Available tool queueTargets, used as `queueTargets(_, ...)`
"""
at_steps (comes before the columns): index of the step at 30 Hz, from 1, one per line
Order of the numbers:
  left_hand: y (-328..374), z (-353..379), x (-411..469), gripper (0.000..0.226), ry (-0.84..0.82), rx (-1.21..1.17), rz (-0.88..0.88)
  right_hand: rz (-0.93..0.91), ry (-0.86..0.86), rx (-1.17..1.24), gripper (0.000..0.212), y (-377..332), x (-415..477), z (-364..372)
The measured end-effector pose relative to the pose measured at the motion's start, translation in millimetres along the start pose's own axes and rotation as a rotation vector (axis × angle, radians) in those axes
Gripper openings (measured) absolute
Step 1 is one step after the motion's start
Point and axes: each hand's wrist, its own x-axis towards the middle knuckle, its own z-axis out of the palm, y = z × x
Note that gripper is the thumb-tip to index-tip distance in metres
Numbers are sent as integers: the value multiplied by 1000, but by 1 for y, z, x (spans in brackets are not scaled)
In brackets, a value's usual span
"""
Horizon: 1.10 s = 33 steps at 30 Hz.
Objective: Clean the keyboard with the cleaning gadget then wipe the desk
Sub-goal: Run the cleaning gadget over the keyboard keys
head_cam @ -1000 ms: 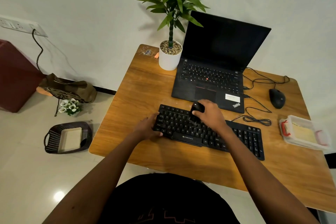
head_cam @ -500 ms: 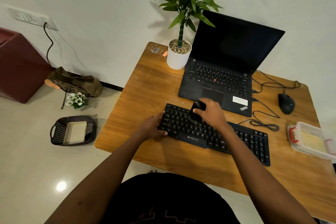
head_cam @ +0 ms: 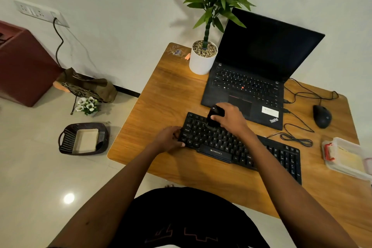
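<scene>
hands on the keys: brushing the top-left rows

both hands are at the keyboard (head_cam: 239, 145). right hand (head_cam: 231, 120) is clenched around the cleaning gadget (head_cam: 215, 116), a small dark tool held upright with its lower end down on the upper-left rows of keys. left hand (head_cam: 170, 139) grips the keyboard's left end, fingers curled over the edge, pinning it in place. the keyboard lies slantwise across the front half of the desk (head_cam: 161, 106), just in front of the laptop (head_cam: 253, 78).

as i judge it, the keyboard cleaning is under way and the desk wipe has not begun. to do this step well: keep the left hand braced so the board does not skate, run the gadget along each row rather than across, press lightly so no keycap pops, and work steadily toward the number pad on the right, which the right forearm now crosses.

the desk is warm wood with rounded corners. on it stand a potted plant (head_cam: 203, 58) in a white pot beside the laptop, a mouse (head_cam: 322, 116) with a looped cable (head_cam: 296, 137), and a clear lidded box (head_cam: 346, 157) at the right edge. wiping later will call for lifting or working around these.

beyond it, a pale wall with a socket strip (head_cam: 40, 13), a glossy tiled floor, a dark basket (head_cam: 83, 139), a small bunch of white flowers (head_cam: 87, 104) and a maroon box (head_cam: 24, 64).
</scene>
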Motion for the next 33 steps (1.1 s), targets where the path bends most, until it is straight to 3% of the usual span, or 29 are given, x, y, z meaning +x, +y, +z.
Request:
queueTargets(9,0,-7,-2,50,-50,-75,17,-108,-75,-103,33,-22,1,24)
queueTargets(12,-1,-5,-6,43,-46,-100,46,-34,-1,79,28,-22,4,21)
queueTargets(17,1,-6,-9,41,-28,-126,49,123,199,115,29,-27,2,31)
queueTargets(23,0,-5,-13,42,1,-130,28,202,76,139,25,-35,-9,47)
queueTargets(25,2,-5,-13,43,8,-125,28,236,115,194,23,-34,-5,43)
queueTargets(29,1,-5,-14,43,7,-146,19,174,233,91,25,-41,2,41)
queueTargets(33,2,-6,-15,45,11,-146,12,102,134,-11,30,-47,-8,55)
